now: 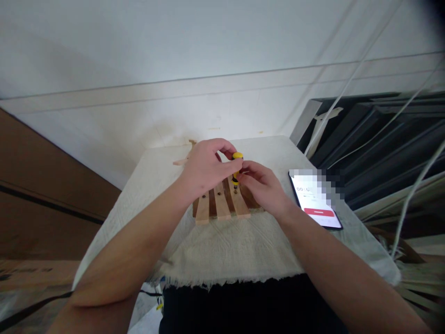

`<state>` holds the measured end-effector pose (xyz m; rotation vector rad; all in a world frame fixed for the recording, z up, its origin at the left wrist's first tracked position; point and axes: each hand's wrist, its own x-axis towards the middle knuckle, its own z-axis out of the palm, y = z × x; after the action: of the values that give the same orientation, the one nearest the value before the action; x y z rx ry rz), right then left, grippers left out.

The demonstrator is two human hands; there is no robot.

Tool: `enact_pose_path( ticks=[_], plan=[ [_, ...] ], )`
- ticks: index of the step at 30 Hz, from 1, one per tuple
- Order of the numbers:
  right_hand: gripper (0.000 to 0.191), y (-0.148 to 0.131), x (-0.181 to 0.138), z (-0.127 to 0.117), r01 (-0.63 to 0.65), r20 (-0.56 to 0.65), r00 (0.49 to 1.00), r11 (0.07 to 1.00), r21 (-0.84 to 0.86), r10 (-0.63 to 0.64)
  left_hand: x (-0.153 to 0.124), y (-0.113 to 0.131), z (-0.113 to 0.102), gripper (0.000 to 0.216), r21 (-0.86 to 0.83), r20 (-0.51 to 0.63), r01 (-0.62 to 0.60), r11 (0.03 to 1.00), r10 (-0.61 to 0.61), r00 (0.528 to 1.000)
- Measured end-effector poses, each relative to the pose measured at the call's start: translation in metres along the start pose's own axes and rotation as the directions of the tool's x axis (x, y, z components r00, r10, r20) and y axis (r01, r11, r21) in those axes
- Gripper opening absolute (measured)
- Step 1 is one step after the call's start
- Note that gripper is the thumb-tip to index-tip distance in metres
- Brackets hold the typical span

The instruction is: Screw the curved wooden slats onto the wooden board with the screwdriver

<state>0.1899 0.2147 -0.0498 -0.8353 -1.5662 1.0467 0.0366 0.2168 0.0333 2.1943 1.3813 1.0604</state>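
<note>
A small wooden slatted panel [222, 204] lies on a cloth-covered table [243, 250]. A short yellow-and-black screwdriver [237, 163] stands upright over one slat. My left hand [205, 169] is closed round its yellow top from the left. My right hand [262, 185] pinches the lower part of the tool near the slat, fingers pressed together. Holes show in the slats below the hands.
A phone [318, 202] with a lit timer screen lies on the cloth to the right. Loose wooden pieces [184, 157] lie behind my left hand. Dark framed panels [382, 139] and white cables [410, 195] are at the right. A brown board [41, 195] leans at the left.
</note>
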Motion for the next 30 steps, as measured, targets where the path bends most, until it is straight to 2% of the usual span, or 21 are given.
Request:
enact_pose_path(
  ticks=[8,13,19,23,30],
  plan=[
    [0.018,0.0051,0.0006,-0.0006,-0.007,-0.023,1.000,1.000,-0.027,0.007,-0.0001,-0.0005,0.0015,0.020,-0.011,-0.029,0.035,0.999,-0.036,0.999],
    [0.018,0.0028,0.0001,-0.0002,-0.002,-0.027,1.000,1.000,0.000,0.002,-0.0012,0.0003,0.0007,0.018,-0.027,-0.012,0.010,1.000,-0.011,1.000],
    [0.016,0.0009,-0.0001,-0.0006,0.013,-0.067,0.998,0.999,-0.038,-0.016,-0.0013,-0.0019,0.0019,0.030,-0.038,-0.046,0.024,0.999,-0.026,0.999],
    [0.018,0.0001,0.0005,-0.0010,0.008,-0.074,0.997,0.998,-0.055,-0.012,-0.0014,0.0004,0.0008,0.020,0.015,-0.086,0.034,0.999,-0.032,0.996],
    [0.018,0.0016,0.0002,-0.0018,0.030,-0.098,0.994,0.996,-0.081,-0.038,-0.0030,0.0044,-0.0009,0.016,0.005,-0.047,0.017,1.000,-0.017,0.999]
  ],
)
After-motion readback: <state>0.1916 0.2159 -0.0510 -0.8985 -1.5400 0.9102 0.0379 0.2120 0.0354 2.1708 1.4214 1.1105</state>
